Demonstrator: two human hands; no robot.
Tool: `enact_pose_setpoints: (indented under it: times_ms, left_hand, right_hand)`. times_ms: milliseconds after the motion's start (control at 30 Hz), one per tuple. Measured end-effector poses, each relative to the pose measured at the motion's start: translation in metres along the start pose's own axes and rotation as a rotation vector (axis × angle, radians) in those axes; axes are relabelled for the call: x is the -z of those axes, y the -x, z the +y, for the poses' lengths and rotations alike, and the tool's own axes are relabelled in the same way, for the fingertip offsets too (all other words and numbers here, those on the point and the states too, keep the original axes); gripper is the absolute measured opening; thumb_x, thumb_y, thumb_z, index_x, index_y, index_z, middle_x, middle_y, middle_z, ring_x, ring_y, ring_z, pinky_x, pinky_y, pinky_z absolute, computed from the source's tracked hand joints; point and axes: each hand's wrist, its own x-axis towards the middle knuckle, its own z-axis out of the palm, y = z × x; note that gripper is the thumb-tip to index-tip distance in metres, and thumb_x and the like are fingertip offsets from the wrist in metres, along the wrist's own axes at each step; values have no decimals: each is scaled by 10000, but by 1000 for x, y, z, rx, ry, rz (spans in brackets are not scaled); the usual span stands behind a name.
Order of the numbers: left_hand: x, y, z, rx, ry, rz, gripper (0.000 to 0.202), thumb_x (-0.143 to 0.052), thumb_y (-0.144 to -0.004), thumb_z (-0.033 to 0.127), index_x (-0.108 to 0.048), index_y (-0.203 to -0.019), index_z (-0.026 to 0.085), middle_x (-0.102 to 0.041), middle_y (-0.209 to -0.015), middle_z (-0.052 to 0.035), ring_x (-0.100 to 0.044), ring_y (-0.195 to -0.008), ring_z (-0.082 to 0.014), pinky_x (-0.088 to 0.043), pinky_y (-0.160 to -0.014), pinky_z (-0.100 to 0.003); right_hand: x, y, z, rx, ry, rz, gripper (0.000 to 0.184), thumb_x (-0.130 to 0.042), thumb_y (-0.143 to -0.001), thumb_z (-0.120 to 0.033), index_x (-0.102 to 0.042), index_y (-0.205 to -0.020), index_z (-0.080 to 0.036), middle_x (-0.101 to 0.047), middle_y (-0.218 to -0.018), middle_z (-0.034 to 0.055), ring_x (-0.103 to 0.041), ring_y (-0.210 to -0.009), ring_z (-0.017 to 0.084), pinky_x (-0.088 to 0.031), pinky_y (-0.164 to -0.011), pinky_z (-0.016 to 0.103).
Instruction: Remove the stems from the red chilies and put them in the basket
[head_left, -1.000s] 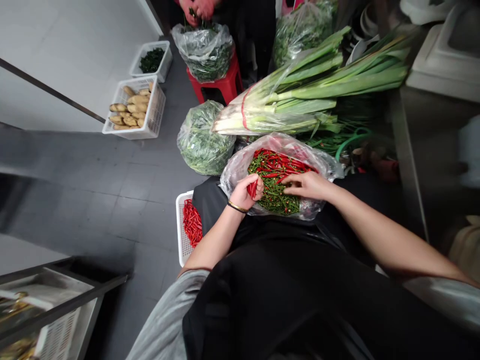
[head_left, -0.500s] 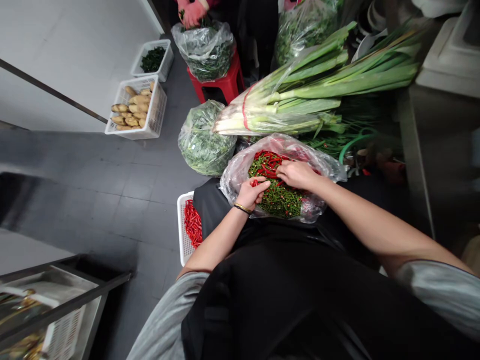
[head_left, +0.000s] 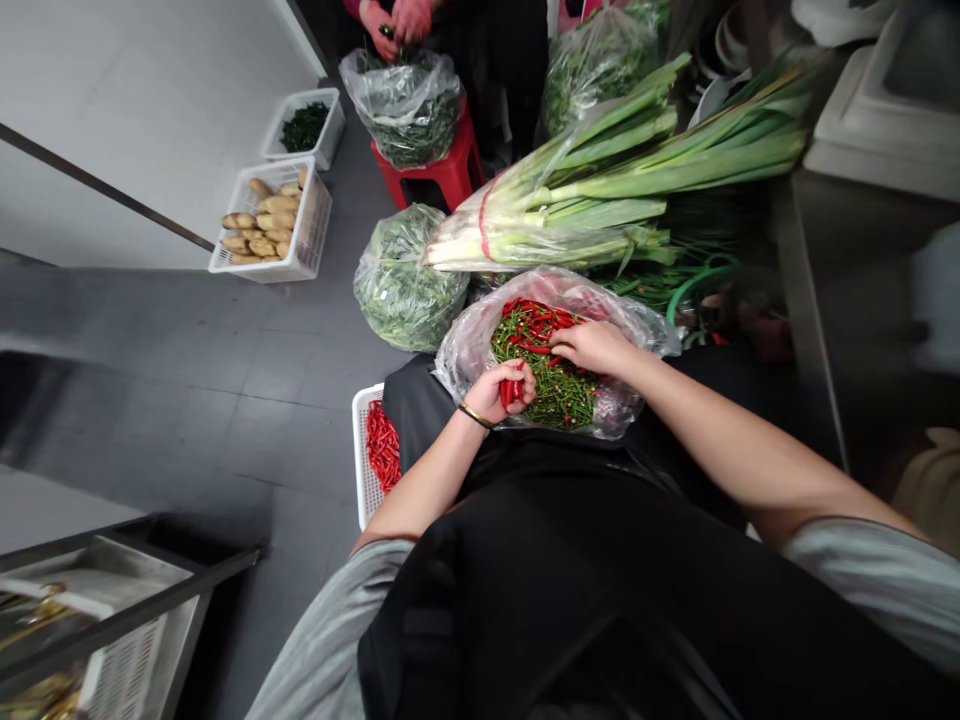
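A clear plastic bag [head_left: 465, 345] lies open across my lap. Inside it are red chili peppers [head_left: 534, 318] and a mass of green chili stems [head_left: 564, 392]. My left hand [head_left: 495, 390], palm up at the bag's near left, is curled around several red chilies [head_left: 511, 390]. Over the middle of the bag, my right hand [head_left: 592, 347] has its fingertips pinched at a red chili [head_left: 531, 348] among the stems; the fingers partly hide the grip. Beside my left leg stands a white basket [head_left: 361, 455] with stemless red chilies [head_left: 382, 447].
Bundled leeks [head_left: 555, 215] lie just beyond the bag, next to bagged greens [head_left: 409, 280]. A co-worker's gloved hands [head_left: 401, 25] work over a bag of greens on a red stool [head_left: 450, 175]. Left are a basket of potato-like tubers [head_left: 311, 235] and a metal rack [head_left: 187, 580].
My left hand has turned and curled, so the red chilies in it now show. The right hand stays pinched over the bag. The co-worker's gloved hands have shifted.
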Motion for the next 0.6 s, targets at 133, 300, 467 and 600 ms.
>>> enact_pose_setpoints:
  times_ms: [133, 300, 467, 600]
  left_hand:
    - [1, 0, 0, -38, -22, 172, 317, -744, -519, 211, -550, -759, 139, -574, -596, 8, -457, -441, -72, -206, -328, -150]
    - [-5, -4, -7, -61, -63, 331, 454, -841, -567, 383, -565, -833, 139, -433, -531, 83, -350, -386, -16, -183, -360, -141]
    - [-6, -9, -5, -62, -10, 330, 458, -826, -603, 445, -482, -694, 157, -350, -477, 104, -290, -354, -7, -156, -357, -156]
    - [0, -5, 2, -80, 84, 312, 426, -814, -625, 413, -492, -730, 155, -372, -485, 98, -325, -367, -18, -180, -353, -152]
  right_hand:
    - [-8, -25, 0, 6, 161, -58, 310, -486, -919, -326, -717, -1056, -171, -704, -1053, 142, -647, -931, 258, -439, -718, 311]
    - [-13, 14, -14, 185, -92, 131, 325, -422, -954, -346, -695, -914, -175, -689, -963, 97, -633, -841, 191, -434, -749, 278]
    - [-20, 42, -7, 39, -218, 235, 291, -419, -944, -319, -676, -921, -185, -693, -963, 96, -628, -863, 202, -440, -744, 289]
    - [-18, 21, -10, -111, -176, 189, 417, -388, -953, -447, -709, -885, -190, -721, -940, 103, -646, -868, 219, -447, -750, 304]
